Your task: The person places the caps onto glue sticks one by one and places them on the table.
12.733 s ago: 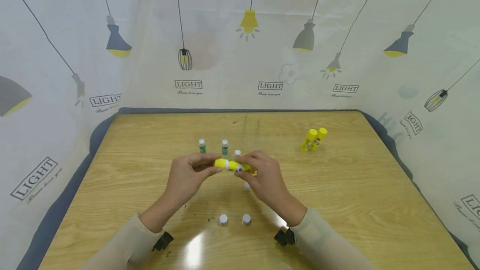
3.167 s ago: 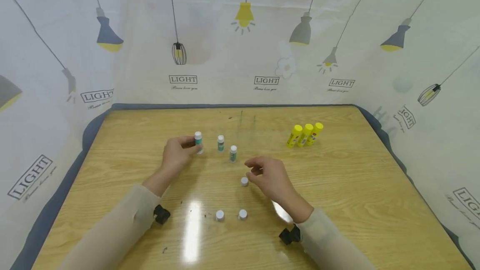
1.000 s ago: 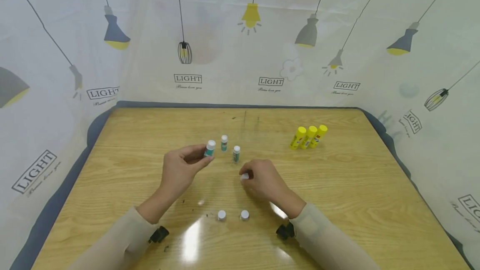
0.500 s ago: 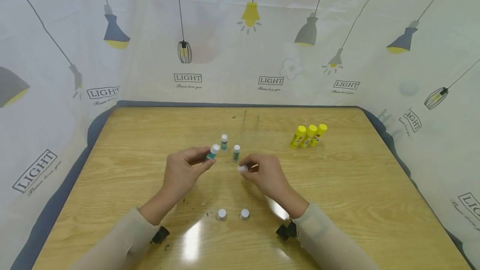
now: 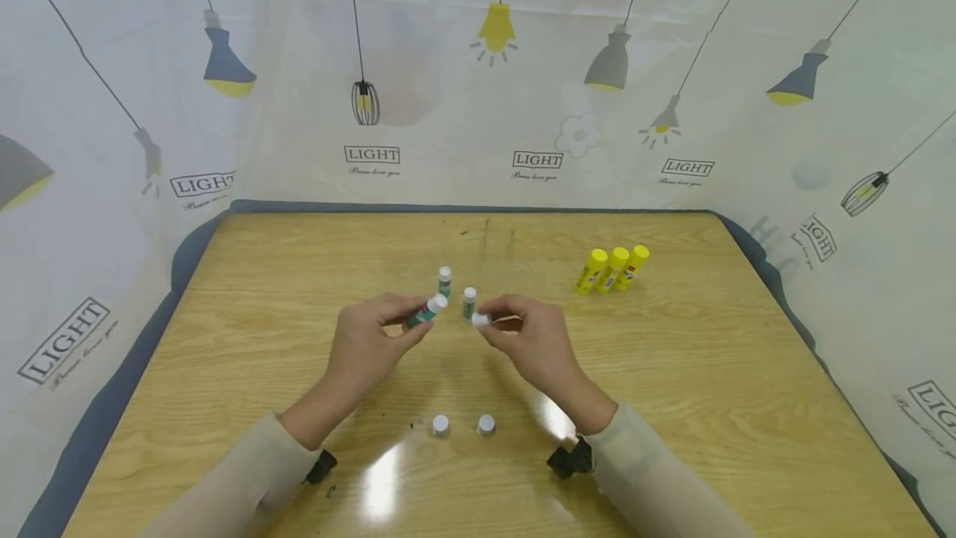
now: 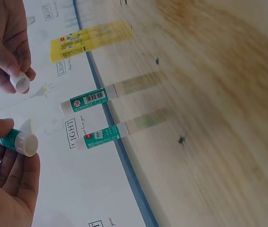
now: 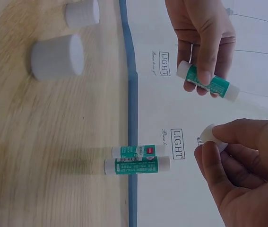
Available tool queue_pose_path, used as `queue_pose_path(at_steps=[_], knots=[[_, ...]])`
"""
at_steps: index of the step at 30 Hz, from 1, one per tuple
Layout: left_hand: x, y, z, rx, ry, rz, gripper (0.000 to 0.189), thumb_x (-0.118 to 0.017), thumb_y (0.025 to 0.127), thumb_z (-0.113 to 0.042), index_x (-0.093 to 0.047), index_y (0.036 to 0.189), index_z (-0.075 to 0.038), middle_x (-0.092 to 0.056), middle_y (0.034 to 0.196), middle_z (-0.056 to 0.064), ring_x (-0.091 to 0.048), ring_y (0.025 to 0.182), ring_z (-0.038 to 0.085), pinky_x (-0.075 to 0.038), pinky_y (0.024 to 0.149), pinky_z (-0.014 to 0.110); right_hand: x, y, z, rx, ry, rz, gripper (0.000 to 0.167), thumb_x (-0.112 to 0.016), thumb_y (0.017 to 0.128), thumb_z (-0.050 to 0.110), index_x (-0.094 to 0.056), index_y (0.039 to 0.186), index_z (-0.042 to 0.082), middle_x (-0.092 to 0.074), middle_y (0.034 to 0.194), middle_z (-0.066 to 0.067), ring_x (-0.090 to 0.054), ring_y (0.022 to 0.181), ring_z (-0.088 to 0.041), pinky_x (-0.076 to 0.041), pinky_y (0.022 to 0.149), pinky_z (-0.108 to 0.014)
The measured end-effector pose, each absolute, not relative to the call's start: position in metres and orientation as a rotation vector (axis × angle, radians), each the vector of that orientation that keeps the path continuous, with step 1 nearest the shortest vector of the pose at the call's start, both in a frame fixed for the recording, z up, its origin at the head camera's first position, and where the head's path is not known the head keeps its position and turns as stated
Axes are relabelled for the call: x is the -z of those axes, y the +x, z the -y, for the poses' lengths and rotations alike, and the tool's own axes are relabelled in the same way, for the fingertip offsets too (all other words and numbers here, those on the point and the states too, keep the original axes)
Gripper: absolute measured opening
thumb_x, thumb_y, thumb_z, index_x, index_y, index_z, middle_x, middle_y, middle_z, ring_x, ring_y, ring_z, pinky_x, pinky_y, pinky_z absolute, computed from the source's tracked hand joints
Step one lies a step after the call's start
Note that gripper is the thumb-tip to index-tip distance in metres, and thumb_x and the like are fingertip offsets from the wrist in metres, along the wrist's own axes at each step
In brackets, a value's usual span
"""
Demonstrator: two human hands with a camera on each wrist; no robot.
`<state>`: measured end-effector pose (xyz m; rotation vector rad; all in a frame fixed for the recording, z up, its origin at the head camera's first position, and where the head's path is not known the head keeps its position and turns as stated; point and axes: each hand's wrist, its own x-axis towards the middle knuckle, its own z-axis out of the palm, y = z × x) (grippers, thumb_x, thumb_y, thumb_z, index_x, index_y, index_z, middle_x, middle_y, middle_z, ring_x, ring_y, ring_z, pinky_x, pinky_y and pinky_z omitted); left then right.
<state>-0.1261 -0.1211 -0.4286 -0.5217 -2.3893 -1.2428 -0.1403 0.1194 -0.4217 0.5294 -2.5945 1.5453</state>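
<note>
My left hand (image 5: 368,340) grips a green-labelled glue stick (image 5: 421,316), raised off the table and tilted with its white end towards the right hand. Thumb and fingers wrap its label, as the right wrist view shows. My right hand (image 5: 536,341) pinches a small white cap (image 7: 212,137) between thumb and fingertips, its hollow opening visible in the left wrist view. A short gap separates cap and stick. Behind the hands, two more green glue sticks (image 7: 138,165) with white ends stand upright on the table.
Two white caps (image 5: 441,425) (image 5: 486,424) rest on the wooden table (image 5: 709,405) near the front. Three yellow glue sticks (image 5: 614,271) stand in a row at the back right. A lamp-printed curtain (image 5: 448,181) encloses the table's far and side edges.
The yellow glue stick once in both hands now stands with the other two. My left hand has lifted a green glue stick and tilted it; my right has picked up a cap. Both have drawn closer.
</note>
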Motion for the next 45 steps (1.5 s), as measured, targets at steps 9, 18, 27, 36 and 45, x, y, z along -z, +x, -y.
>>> queue_pose_path(at_steps=[9, 18, 27, 36, 45], knots=[[0.427, -0.127, 0.118, 0.884, -0.604, 2.435, 0.031, -0.087, 0.082, -0.016, -0.078, 0.112, -0.013, -0.078, 0.105, 0.004, -0.069, 0.072, 0.01, -0.053, 0.055, 0.018, 0.418, -0.139, -0.119, -1.748, 0.537, 2.481, 0.019, -0.079, 0.088, 0.003, -0.077, 0.106, 0.009, -0.075, 0.106, -0.007, -0.073, 0.097, -0.027, -0.063, 0.077, -0.027], [0.424, -0.125, 0.114, 0.767, -0.705, 2.403, 0.028, -0.086, 0.083, -0.013, -0.079, 0.11, -0.014, -0.077, 0.104, 0.004, -0.073, 0.076, 0.011, -0.059, 0.062, 0.02, 0.416, -0.137, -0.117, -1.829, 0.597, 2.375, 0.017, -0.078, 0.088, 0.004, -0.077, 0.105, 0.006, -0.075, 0.105, -0.006, -0.073, 0.096, -0.022, -0.063, 0.078, -0.03], [0.426, -0.127, 0.112, 0.667, -0.793, 2.299, 0.032, -0.089, 0.075, -0.003, -0.079, 0.105, -0.007, -0.076, 0.101, 0.005, -0.074, 0.086, 0.018, -0.061, 0.069, 0.023, 0.414, -0.135, -0.114, -1.819, 0.611, 2.356, 0.017, -0.079, 0.088, 0.006, -0.077, 0.105, 0.006, -0.076, 0.104, -0.006, -0.073, 0.093, -0.02, -0.063, 0.077, -0.03], [0.426, -0.128, 0.111, 0.64, -0.811, 2.293, 0.031, -0.09, 0.074, -0.002, -0.079, 0.103, -0.005, -0.075, 0.1, 0.005, -0.072, 0.085, 0.018, -0.061, 0.069, 0.023, 0.414, -0.135, -0.111, -1.831, 0.619, 2.345, 0.015, -0.08, 0.088, 0.006, -0.077, 0.103, 0.008, -0.076, 0.104, -0.004, -0.073, 0.091, -0.018, -0.064, 0.076, -0.031], [0.423, -0.127, 0.11, 0.618, -0.809, 2.309, 0.027, -0.088, 0.077, -0.004, -0.08, 0.103, -0.006, -0.075, 0.099, 0.005, -0.07, 0.084, 0.016, -0.059, 0.066, 0.021, 0.414, -0.135, -0.111, -1.83, 0.629, 2.347, 0.016, -0.08, 0.088, 0.006, -0.076, 0.103, 0.007, -0.076, 0.106, -0.006, -0.073, 0.092, -0.018, -0.063, 0.077, -0.03]])
